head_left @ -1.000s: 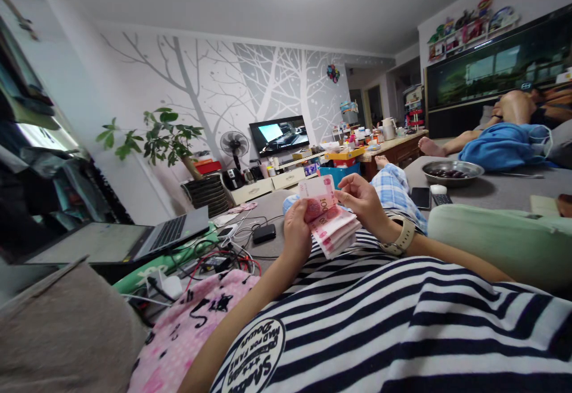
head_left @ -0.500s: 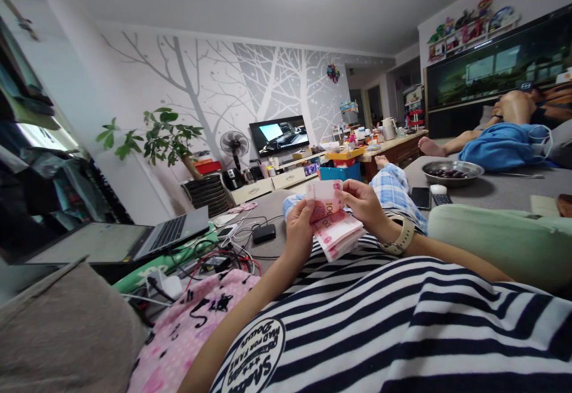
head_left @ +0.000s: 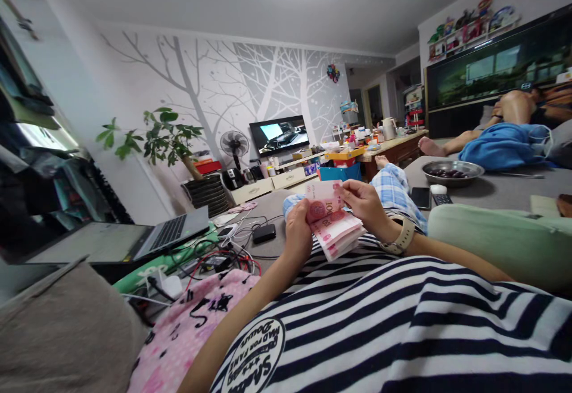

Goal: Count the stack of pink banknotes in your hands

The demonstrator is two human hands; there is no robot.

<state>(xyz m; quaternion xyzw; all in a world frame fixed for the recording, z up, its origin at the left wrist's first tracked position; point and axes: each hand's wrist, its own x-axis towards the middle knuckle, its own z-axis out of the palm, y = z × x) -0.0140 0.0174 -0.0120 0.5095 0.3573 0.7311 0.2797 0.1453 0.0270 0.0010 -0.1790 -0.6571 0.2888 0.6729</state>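
Note:
A folded stack of pinkish-red 100 banknotes is held over my lap, above the striped shirt. My left hand is closed around the left side of the stack, its thumb on top near the fold. At the upper right corner of a raised banknote, the thumb and fingers of my right hand pinch the paper. The lower part of the stack fans out towards me in several layers. A pale watch sits on my right wrist. My left fingers are mostly hidden behind the notes.
A laptop lies open at the left, beside tangled cables and a black box. On the right are a metal bowl of dark round fruit, a phone and a green cushion. Another person's bare leg rests beyond the bowl.
The raised banknote has shifted slightly and shows a little more of its printed face. My left thumb has moved slightly to the left; both hands otherwise stay in place.

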